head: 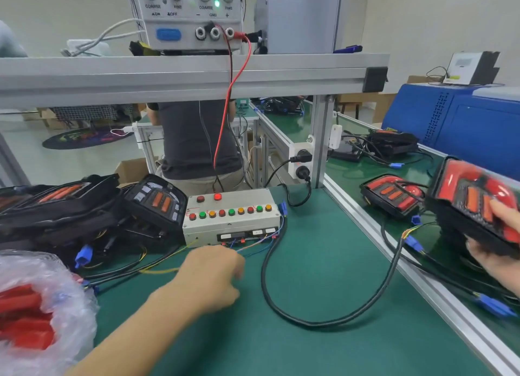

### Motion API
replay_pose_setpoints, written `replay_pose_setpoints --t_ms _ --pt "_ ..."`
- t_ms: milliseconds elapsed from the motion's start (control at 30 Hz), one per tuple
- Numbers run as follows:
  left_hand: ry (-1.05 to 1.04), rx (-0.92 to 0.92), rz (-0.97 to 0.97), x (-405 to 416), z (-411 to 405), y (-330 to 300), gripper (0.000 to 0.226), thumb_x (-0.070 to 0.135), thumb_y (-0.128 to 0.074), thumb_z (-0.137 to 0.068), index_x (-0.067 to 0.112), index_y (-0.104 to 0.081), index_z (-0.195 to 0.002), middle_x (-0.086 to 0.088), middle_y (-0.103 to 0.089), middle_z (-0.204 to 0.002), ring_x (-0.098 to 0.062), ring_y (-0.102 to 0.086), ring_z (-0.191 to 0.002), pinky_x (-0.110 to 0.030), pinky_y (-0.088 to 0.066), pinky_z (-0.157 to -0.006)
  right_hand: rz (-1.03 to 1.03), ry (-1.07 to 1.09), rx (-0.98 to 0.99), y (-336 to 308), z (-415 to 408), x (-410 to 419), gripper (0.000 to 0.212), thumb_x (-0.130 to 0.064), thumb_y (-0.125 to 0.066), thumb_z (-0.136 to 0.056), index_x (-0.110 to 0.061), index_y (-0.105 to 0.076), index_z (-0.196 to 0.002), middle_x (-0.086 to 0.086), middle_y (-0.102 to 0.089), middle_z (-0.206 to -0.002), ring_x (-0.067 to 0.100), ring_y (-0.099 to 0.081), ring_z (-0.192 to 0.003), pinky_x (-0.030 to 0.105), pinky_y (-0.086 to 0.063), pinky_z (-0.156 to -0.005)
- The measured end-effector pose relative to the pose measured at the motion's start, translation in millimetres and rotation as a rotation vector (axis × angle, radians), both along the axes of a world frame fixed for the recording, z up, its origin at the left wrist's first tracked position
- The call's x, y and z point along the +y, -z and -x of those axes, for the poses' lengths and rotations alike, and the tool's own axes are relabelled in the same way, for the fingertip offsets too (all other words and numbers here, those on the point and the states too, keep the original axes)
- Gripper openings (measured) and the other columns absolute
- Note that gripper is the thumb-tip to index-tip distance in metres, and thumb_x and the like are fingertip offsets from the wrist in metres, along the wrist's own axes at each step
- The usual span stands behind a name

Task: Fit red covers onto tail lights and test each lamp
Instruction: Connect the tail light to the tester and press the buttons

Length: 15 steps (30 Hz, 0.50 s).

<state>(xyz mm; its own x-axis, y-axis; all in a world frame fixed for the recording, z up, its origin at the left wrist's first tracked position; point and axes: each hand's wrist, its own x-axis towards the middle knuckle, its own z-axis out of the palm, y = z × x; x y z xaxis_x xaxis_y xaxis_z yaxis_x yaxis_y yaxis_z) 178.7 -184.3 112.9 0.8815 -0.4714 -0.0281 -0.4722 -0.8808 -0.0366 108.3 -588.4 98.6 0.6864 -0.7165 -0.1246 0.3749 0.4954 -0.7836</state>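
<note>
My right hand [498, 243] grips a tail light with a red cover [472, 206] at the right edge, above the side conveyor. My left hand [209, 274] hovers over the green mat just in front of the grey test box [230, 220], fingers loosely curled near the thin wires at its front; whether it holds a wire I cannot tell. The box carries a row of red, green and orange buttons, and one red lamp on top is lit. A black cable [323, 319] loops from the box toward the held lamp. A bag of red covers [31, 311] lies at the lower left.
Uncovered black tail lights [84, 206] are piled at the left. Another covered lamp [391, 192] lies on the side belt, behind an aluminium rail [394, 249]. A power supply [191, 15] stands on the shelf above. A person [194, 139] stands beyond the bench.
</note>
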Motion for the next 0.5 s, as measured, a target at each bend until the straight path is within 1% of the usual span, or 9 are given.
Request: replay_pose_setpoints --t_ms 100,167,233,300,367,400,433,467,500 --pt "-0.125 0.054 0.064 -33 -1 10 0.04 0.053 -0.05 -0.087 0.014 -0.051 -0.079 -0.003 -0.065 -0.1 -0.025 -0.059 -0.097 -0.03 -0.037 -0.07 0.048 -0.137 0.063 -14 5 25 0.009 -0.023 -0.055 -0.095 -0.022 -0.061 -0.088 -0.011 -0.071 -0.063 0.001 -0.063 -0.047 0.013 -0.046 -0.04" --pt "-0.207 0.124 0.058 -51 -4 16 0.039 0.054 -0.054 -0.085 0.017 -0.044 -0.077 -0.005 -0.063 -0.103 -0.027 -0.059 -0.097 -0.03 -0.037 -0.069 0.07 -0.239 0.109 -21 7 43 0.009 -0.021 -0.057 -0.093 -0.02 -0.063 -0.086 -0.008 -0.071 -0.062 0.004 -0.063 -0.046 0.014 -0.046 -0.04" --pt "-0.248 0.183 0.064 -59 -5 17 0.024 0.036 -0.06 -0.084 0.017 -0.046 -0.082 -0.005 -0.063 -0.106 -0.026 -0.06 -0.099 -0.029 -0.04 -0.07 0.035 -0.33 0.136 -22 5 61 0.011 -0.021 -0.057 -0.092 -0.018 -0.064 -0.084 -0.004 -0.07 -0.061 0.007 -0.062 -0.045 0.016 -0.046 -0.037" --pt "-0.245 0.224 0.064 -62 -6 16 0.008 0.016 -0.056 -0.082 0.014 -0.051 -0.088 -0.008 -0.063 -0.107 -0.026 -0.061 -0.1 -0.03 -0.043 -0.07 -0.009 -0.402 0.151 -22 6 73 0.012 -0.022 -0.058 -0.09 -0.016 -0.066 -0.083 -0.001 -0.07 -0.063 0.01 -0.062 -0.045 0.018 -0.047 -0.037" --pt "-0.247 0.265 0.104 -61 -5 14 0.011 0.007 -0.052 -0.08 0.008 -0.055 -0.09 -0.013 -0.063 -0.103 -0.027 -0.063 -0.098 -0.033 -0.049 -0.073 -0.075 -0.466 0.167 -20 7 86 0.011 -0.024 -0.063 -0.081 -0.014 -0.067 -0.084 0.002 -0.07 -0.066 0.013 -0.061 -0.046 0.019 -0.048 -0.038" --pt "-0.248 0.289 0.161 -60 -4 12 0.004 0.006 -0.053 -0.078 0.008 -0.054 -0.082 -0.017 -0.063 -0.094 -0.026 -0.065 -0.091 -0.034 -0.051 -0.072 -0.088 -0.502 0.179 -17 7 90 0.017 -0.025 -0.065 -0.075 -0.013 -0.067 -0.086 0.005 -0.07 -0.068 0.015 -0.062 -0.046 0.021 -0.049 -0.039" --pt "-0.259 0.306 0.245 -60 -4 11 0.008 0.008 -0.056 -0.077 0.009 -0.051 -0.07 -0.021 -0.059 -0.079 -0.025 -0.065 -0.081 -0.032 -0.05 -0.065 -0.105 -0.545 0.2 -15 9 96 0.023 -0.025 -0.067 -0.07 -0.01 -0.068 -0.087 0.009 -0.071 -0.071 0.019 -0.064 -0.048 0.023 -0.052 -0.04" --pt "-0.265 0.329 0.36 -60 -3 10 0.014 0.01 -0.058 -0.075 0.009 -0.05 -0.064 -0.02 -0.05 -0.065 -0.028 -0.053 -0.06 -0.029 -0.045 -0.057 -0.114 -0.598 0.212 -12 10 101 0.028 -0.025 -0.071 -0.065 -0.007 -0.07 -0.087 0.013 -0.072 -0.074 0.024 -0.067 -0.051 0.029 -0.055 -0.044" --pt "-0.262 0.34 0.495 -62 -2 9 0.014 0.011 -0.059 -0.075 0.008 -0.053 -0.063 -0.015 -0.044 -0.06 -0.028 -0.041 -0.054 -0.027 -0.04 -0.053 -0.134 -0.655 0.221 -10 12 108 0.033 -0.024 -0.079 -0.059 -0.004 -0.073 -0.085 0.018 -0.072 -0.078 0.029 -0.069 -0.057 0.037 -0.059 -0.051"
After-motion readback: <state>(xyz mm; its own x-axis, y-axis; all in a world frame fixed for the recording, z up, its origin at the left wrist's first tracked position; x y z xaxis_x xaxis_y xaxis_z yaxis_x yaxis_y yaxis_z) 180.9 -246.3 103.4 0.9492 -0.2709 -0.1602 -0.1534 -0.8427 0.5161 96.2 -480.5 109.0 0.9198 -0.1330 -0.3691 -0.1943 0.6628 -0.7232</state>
